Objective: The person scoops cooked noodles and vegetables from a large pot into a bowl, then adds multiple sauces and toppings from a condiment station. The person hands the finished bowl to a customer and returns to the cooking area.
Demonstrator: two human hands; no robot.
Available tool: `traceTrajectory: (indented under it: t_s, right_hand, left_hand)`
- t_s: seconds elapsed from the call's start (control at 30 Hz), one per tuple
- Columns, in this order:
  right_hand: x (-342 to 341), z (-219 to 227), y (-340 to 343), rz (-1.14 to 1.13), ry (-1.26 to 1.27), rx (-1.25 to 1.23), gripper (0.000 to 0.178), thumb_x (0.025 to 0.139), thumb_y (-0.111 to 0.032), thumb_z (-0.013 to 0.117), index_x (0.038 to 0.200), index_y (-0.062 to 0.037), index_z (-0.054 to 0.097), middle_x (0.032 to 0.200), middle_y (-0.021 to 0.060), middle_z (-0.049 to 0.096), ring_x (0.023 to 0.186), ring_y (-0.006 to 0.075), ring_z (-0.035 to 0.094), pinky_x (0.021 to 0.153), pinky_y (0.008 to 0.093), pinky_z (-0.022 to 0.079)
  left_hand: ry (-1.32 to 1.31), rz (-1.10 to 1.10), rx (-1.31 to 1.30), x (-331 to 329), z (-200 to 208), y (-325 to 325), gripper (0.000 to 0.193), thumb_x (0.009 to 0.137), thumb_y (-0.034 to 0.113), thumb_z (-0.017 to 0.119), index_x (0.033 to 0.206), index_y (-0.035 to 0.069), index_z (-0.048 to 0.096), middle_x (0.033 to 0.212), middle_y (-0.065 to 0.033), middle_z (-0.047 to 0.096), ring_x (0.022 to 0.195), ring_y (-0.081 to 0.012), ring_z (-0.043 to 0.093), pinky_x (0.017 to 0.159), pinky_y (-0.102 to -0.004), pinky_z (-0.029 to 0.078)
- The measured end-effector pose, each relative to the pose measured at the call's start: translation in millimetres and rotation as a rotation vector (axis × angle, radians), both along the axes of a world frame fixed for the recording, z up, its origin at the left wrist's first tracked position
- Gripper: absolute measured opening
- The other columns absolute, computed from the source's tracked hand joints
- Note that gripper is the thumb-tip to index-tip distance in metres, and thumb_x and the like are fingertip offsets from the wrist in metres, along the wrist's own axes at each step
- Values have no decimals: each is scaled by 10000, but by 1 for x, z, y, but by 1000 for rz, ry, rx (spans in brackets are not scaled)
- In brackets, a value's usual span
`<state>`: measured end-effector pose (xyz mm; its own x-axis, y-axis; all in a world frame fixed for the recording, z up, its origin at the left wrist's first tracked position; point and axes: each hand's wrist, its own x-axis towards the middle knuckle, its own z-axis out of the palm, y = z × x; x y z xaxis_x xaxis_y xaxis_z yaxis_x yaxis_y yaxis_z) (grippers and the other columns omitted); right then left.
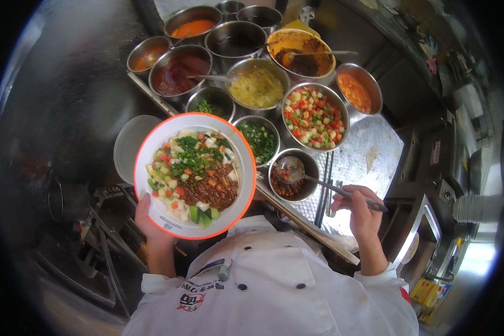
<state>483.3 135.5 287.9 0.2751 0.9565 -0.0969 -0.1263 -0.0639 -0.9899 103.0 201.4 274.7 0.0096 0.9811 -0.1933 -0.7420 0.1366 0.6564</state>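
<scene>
My left hand (153,225) grips the lower left rim of a white bowl (144,168) with an orange edge. Inside the bowl lie wide pale noodles, brown minced meat (210,189), chopped green onion (191,159), diced vegetables and green leaves. In my right hand (362,211) is the dark handle of a ladle (292,169). Its metal head sits in a small steel pot (315,162) of brown chunky topping, with some pieces in the head. Next to that pot stand a pot of chopped green onion (257,140) and a larger pot of red, green and white diced vegetables (315,119).
Several steel pots of sauces crowd the counter beyond, including a dark red sauce (180,71) and yellow-green chopped pickles (257,87). A yellowish bowl (313,42) holds dark paste and a spoon. The metal counter (369,151) lies to the right. Stacked bowls (477,208) stand far right.
</scene>
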Motion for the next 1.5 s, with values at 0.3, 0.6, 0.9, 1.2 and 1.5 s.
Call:
traceTrajectory:
  t_s: [0.3,0.6,0.9,1.2,1.5]
  right_hand:
    - [-58,68,45,511,-609,625,267,750,64,477,998,113,563,844,221,638,701,296,657,659,347,547]
    - [-122,-12,190,524,-1179,804,385,659,14,605,1029,88,529,934,203,586,790,321,609,654,374,514]
    - [-126,-9,208,666,-1127,758,351,655,20,593,996,62,522,803,169,552,701,329,587,585,387,491]
    - [-121,-23,214,523,-455,199,182,895,-43,535,1020,76,590,830,149,647,725,192,651,649,289,541]
    - [-100,-39,216,411,41,7,273,949,-127,472,1104,87,541,950,198,629,851,236,653,746,335,561]
  left_hand:
    - [80,-11,-92,-17,-15,0,623,854,347,376,1348,-28,323,1341,-197,419,1198,-322,457,1008,-426,365]
    - [88,69,-92,-54,-33,12,656,831,353,377,1362,-24,302,1354,-190,402,1209,-320,444,1020,-421,354]
    - [85,79,-118,-65,-43,31,642,825,338,403,1343,-33,326,1321,-192,442,1174,-316,480,1004,-418,371]
    - [85,81,-98,-71,-49,38,621,836,322,402,1345,-25,326,1329,-188,436,1194,-315,463,1022,-420,353]
    - [78,92,-95,-68,-50,34,612,842,319,394,1342,-27,326,1323,-190,439,1195,-315,464,1023,-414,354]
